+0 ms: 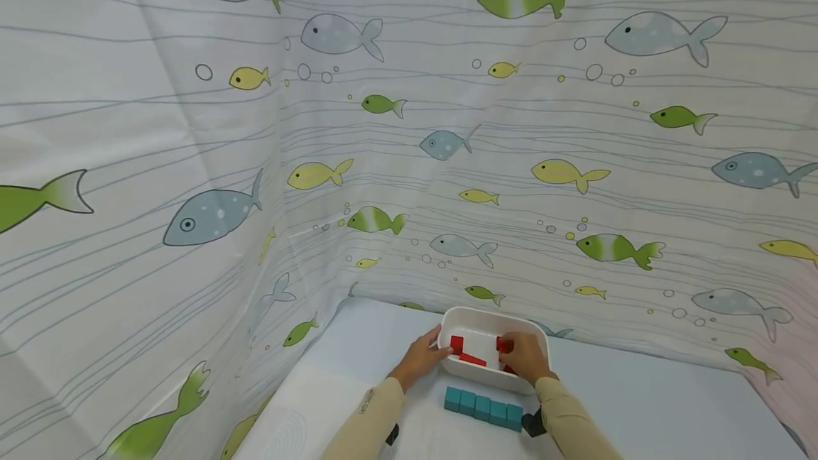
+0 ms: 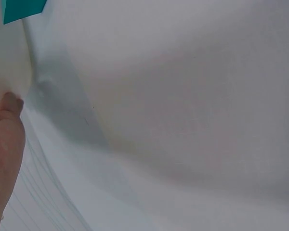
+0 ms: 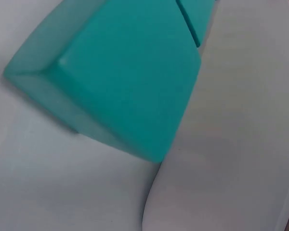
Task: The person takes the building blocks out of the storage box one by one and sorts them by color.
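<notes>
A white plastic tub [image 1: 488,375] stands on the table, with several red blocks inside. My left hand [image 1: 422,356] grips its left rim, the thumb reaching over the edge. Near that thumb lie a red block [image 1: 456,344] and a long flat red piece [image 1: 473,360]. My right hand [image 1: 527,356] reaches into the right side and pinches a red block [image 1: 500,343], partly covered by the fingers. Just in front of the tub runs a row of teal cubes [image 1: 482,408]; one teal cube [image 3: 125,77] looms large in the right wrist view, beside the tub wall.
A pale cloth-covered table [image 1: 645,396] extends to both sides of the tub. Fish-patterned sheeting [image 1: 409,183] hangs close behind and along the left. The right sleeve [image 1: 571,417] and a dark wrist mount [image 1: 534,423] lie by the right end of the teal row.
</notes>
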The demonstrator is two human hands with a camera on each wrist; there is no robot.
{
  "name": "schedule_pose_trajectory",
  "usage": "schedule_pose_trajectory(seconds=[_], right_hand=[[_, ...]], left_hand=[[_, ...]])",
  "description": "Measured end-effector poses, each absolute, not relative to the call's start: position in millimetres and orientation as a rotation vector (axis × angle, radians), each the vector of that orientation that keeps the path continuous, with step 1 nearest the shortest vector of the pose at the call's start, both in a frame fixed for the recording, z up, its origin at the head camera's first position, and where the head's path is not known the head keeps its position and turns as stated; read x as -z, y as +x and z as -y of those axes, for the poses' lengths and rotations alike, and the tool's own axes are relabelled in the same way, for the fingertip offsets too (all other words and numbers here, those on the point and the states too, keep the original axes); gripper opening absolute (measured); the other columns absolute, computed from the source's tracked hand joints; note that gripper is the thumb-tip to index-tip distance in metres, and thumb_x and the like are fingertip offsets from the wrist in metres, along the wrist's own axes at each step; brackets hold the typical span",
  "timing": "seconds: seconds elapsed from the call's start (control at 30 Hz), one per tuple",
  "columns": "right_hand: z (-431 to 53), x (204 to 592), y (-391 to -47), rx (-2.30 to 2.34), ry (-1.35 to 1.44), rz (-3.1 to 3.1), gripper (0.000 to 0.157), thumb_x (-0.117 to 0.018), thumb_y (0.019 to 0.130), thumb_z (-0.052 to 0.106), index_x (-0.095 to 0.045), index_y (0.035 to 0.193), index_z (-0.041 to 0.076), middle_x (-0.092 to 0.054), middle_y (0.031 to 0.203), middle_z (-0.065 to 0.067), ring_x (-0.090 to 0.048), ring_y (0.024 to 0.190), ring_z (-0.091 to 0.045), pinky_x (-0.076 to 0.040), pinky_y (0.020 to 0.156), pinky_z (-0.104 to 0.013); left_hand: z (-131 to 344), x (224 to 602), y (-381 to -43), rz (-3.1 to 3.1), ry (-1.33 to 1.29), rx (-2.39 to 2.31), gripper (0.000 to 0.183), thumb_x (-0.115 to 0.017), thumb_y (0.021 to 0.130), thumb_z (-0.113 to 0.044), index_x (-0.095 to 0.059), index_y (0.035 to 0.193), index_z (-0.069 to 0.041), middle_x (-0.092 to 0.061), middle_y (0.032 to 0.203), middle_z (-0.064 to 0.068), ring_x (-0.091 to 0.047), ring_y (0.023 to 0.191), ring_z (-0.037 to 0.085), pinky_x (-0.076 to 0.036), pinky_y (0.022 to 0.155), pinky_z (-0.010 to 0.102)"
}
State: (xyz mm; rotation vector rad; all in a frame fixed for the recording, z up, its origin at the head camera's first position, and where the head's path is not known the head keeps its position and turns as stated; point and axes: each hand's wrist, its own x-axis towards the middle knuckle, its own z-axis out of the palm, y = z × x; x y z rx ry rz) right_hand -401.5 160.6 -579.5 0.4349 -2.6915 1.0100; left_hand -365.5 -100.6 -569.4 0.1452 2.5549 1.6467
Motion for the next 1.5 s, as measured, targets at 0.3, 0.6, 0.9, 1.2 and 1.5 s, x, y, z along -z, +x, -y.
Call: schedule_pose_trajectory(seconds=[0.3, 0.6, 0.9, 1.2, 1.5], right_hand=[[-161, 577, -400, -0.984, 0.421, 2.724, 0.025, -0.079, 0.077, 0.0, -0.073, 0.1, -0.003, -0.07, 0.098, -0.011, -0.06, 0.091, -0.028, -0.054, 0.085, -0.052], [-152, 566, -393, -0.994, 0.475, 2.674, 0.025, -0.077, 0.083, 0.005, -0.073, 0.107, -0.001, -0.071, 0.099, -0.007, -0.062, 0.09, -0.024, -0.054, 0.087, -0.048], [-132, 546, -364, -1.024, 0.608, 2.529, 0.027, -0.081, 0.08, 0.009, -0.075, 0.106, 0.007, -0.071, 0.1, -0.001, -0.066, 0.092, -0.02, -0.059, 0.08, -0.039], [-114, 528, -327, -0.957, 0.862, 2.43, 0.031, -0.084, 0.077, 0.016, -0.077, 0.107, 0.014, -0.073, 0.102, 0.004, -0.067, 0.097, -0.013, -0.058, 0.079, -0.031], [-95, 530, -290, -0.976, 0.98, 2.558, 0.03, -0.081, 0.082, 0.024, -0.076, 0.11, 0.016, -0.072, 0.105, 0.007, -0.068, 0.098, -0.013, -0.058, 0.081, -0.033]], left_hand=[[100, 570, -367, -2.569, 0.166, -1.628, 0.07, -0.067, 0.093, -0.03, -0.034, 0.152, -0.012, -0.038, 0.153, 0.01, -0.045, 0.133, 0.033, -0.046, 0.1, 0.048], [101, 563, -366, -2.559, 0.176, -1.649, 0.068, -0.064, 0.095, -0.028, -0.032, 0.153, -0.011, -0.039, 0.153, 0.01, -0.043, 0.135, 0.032, -0.044, 0.102, 0.047], [101, 566, -364, -2.557, 0.185, -1.648, 0.068, -0.065, 0.095, -0.027, -0.033, 0.152, -0.009, -0.038, 0.153, 0.012, -0.044, 0.134, 0.033, -0.044, 0.102, 0.048], [103, 565, -364, -2.575, 0.262, -1.673, 0.067, -0.065, 0.095, -0.026, -0.034, 0.151, -0.006, -0.039, 0.152, 0.013, -0.048, 0.13, 0.034, -0.044, 0.102, 0.049], [102, 563, -360, -2.566, 0.26, -1.677, 0.066, -0.063, 0.096, -0.024, -0.033, 0.151, -0.005, -0.039, 0.151, 0.016, -0.049, 0.13, 0.035, -0.044, 0.101, 0.048]])
